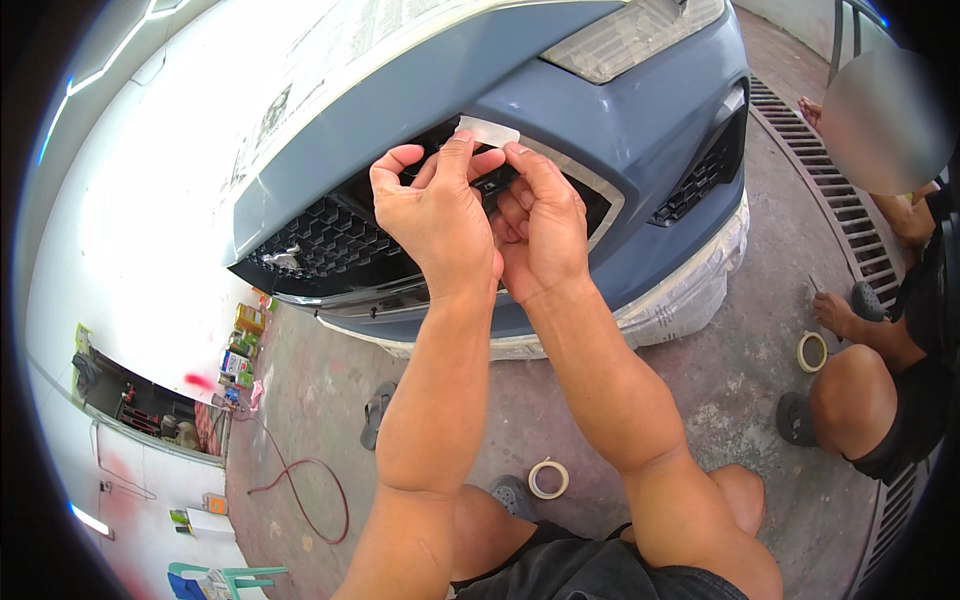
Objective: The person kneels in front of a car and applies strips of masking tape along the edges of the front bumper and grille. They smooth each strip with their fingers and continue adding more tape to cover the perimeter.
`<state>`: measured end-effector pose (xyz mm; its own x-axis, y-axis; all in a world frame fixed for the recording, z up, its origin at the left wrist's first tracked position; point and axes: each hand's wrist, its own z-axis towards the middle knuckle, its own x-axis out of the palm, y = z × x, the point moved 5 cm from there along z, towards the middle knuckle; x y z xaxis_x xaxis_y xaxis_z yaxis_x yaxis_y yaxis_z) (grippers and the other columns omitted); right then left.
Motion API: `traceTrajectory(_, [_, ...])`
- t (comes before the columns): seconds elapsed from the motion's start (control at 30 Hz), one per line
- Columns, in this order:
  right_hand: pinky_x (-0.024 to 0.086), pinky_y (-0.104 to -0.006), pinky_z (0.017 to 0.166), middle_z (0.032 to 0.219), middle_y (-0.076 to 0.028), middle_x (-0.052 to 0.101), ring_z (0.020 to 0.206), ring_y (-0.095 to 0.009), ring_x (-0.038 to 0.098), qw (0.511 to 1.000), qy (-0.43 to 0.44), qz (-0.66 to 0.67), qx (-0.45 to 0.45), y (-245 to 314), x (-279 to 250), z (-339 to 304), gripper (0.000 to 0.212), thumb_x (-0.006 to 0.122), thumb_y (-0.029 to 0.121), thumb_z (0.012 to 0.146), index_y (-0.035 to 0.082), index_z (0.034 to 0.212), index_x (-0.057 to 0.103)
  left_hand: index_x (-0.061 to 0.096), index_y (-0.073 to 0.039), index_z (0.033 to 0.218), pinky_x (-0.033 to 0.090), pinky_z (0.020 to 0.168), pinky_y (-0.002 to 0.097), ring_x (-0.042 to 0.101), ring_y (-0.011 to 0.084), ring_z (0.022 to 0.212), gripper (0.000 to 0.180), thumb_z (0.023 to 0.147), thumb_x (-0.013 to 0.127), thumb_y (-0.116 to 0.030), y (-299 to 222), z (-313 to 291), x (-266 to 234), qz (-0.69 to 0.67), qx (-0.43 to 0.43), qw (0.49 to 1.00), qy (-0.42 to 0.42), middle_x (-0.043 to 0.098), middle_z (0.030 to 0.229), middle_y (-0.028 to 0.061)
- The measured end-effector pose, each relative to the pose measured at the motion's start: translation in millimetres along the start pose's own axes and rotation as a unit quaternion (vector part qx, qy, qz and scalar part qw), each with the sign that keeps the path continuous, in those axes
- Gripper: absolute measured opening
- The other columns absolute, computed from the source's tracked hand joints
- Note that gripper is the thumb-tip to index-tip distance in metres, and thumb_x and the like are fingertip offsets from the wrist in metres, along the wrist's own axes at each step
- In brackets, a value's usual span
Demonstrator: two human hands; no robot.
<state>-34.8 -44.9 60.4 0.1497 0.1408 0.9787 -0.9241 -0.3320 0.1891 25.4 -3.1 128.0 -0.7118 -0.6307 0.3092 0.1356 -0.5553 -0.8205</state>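
A short whitish strip of masking tape [488, 131] is stretched between my hands at the upper edge of a car's black grille [325, 238]. My left hand [440, 215] pinches its left end, with the other fingers spread. At its right end, my right hand [548, 222] grips with thumb and forefinger, the remaining fingers curled below. Just behind the fingers is the dull blue-grey front bumper [590, 135]. A pale tape border [597, 185] runs along the right side of the grille opening. My hands hide part of the grille.
Masking paper covers the headlight [635, 40] and the bumper's underside [690, 295]. A tape roll [547, 478] lies near my foot, another tape roll [812, 352] by a crouching person [880, 390] at right. A red hose [310, 465], a sandal [376, 415] and cans [240, 345] are at left.
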Motion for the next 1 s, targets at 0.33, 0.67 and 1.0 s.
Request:
traceTrajectory(0.33, [0.022, -0.0246, 0.048, 0.060, 0.011, 0.034, 0.049, -0.004, 0.026, 0.998, 0.008, 0.038, 0.047, -5.2, -2.5, 1.4, 0.010, 0.070, 0.020, 0.094, 0.014, 0.091, 0.063, 0.043, 0.000, 0.105, 0.055, 0.073, 0.0283, 0.071, 0.0176, 0.076, 0.033, 0.089, 0.072, 0.002, -13.0, -1.2, 6.4, 0.173, 0.166, 0.970, 0.029, 0.073, 0.088, 0.0191])
traceTrajectory(0.67, [0.021, -0.0255, 0.047, 0.058, 0.010, 0.032, 0.047, -0.004, 0.024, 0.999, 0.000, 0.040, 0.030, -1.4, 1.5, 4.4, 0.008, 0.068, 0.016, 0.094, 0.011, 0.092, 0.062, 0.041, -0.002, 0.106, 0.046, 0.056, 0.0236, 0.072, 0.0190, 0.073, 0.039, 0.086, 0.074, 0.003, -9.1, 4.6, -0.3, 0.108, 0.108, 0.988, 0.031, 0.073, 0.088, 0.0180])
traceTrajectory(1.0, [0.022, -0.0224, 0.042, 0.060, 0.010, 0.035, 0.046, -0.002, 0.028, 1.000, -0.005, 0.022, 0.013, -1.8, -2.3, -4.1, 0.009, 0.066, 0.019, 0.097, 0.012, 0.091, 0.063, 0.040, -0.003, 0.106, 0.050, 0.060, 0.0229, 0.071, 0.0144, 0.078, 0.036, 0.091, 0.072, 0.000, -4.4, 3.4, -9.2, 0.097, 0.123, 0.985, 0.067, 0.073, 0.090, 0.0178])
